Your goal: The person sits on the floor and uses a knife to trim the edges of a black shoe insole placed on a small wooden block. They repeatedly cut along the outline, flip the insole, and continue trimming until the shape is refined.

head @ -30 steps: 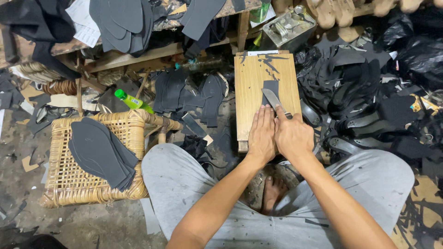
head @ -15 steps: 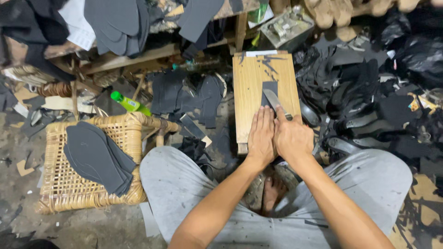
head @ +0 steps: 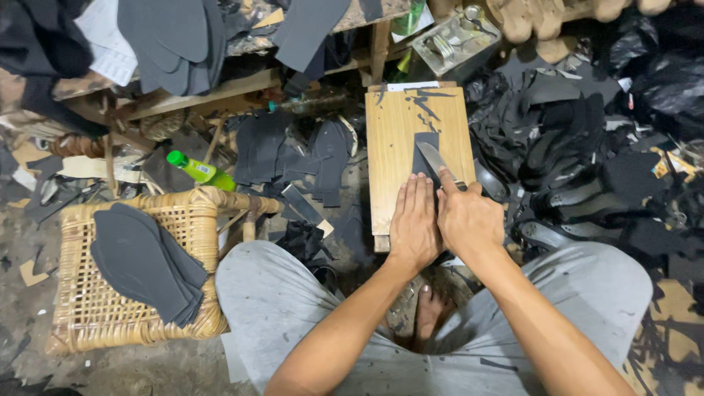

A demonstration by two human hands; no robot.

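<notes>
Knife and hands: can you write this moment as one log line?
right hand: holds knife | left hand: flat on dark piece | under: wooden board | beside: wicker stool

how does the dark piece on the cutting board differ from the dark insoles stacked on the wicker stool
The dark piece on the wooden cutting board is a single small strip with straight edges, pinned under the left hand while the right hand holds a knife on it. The insoles on the wicker stool are several, larger, foot-shaped and untouched. Both look like thin, flat, dark grey sheet.
</notes>
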